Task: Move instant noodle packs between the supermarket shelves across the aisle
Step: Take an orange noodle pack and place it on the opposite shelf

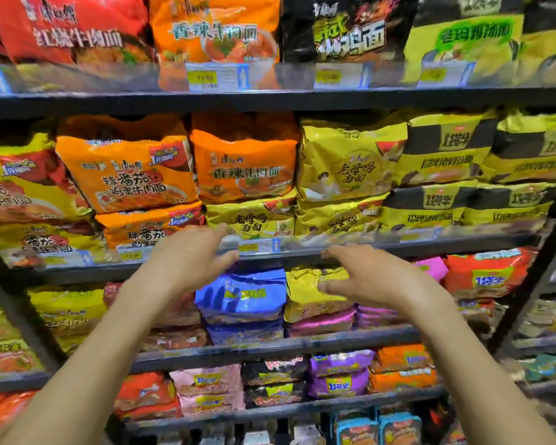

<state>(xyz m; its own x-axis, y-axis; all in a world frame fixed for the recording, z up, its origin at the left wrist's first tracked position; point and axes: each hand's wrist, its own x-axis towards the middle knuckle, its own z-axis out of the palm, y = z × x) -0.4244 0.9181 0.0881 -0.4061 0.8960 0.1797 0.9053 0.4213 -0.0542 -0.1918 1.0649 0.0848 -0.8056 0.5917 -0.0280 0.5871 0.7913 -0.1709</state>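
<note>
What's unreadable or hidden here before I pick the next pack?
Head view:
- price tags: blurred, unreadable.
- blue pack: left hand hides its upper-left corner.
- yellow pack: right hand covers its right side.
- red pack: cut by the top edge.

Bright, even light falls on the shelving, with glare streaking the clear price rail and the glossy packs above it. Motion blur smears the print and price tags, worst above that rail. Below and beside it, the shelf lines bow from wide-angle distortion, and deep shelf recesses sit in shadow.
</note>
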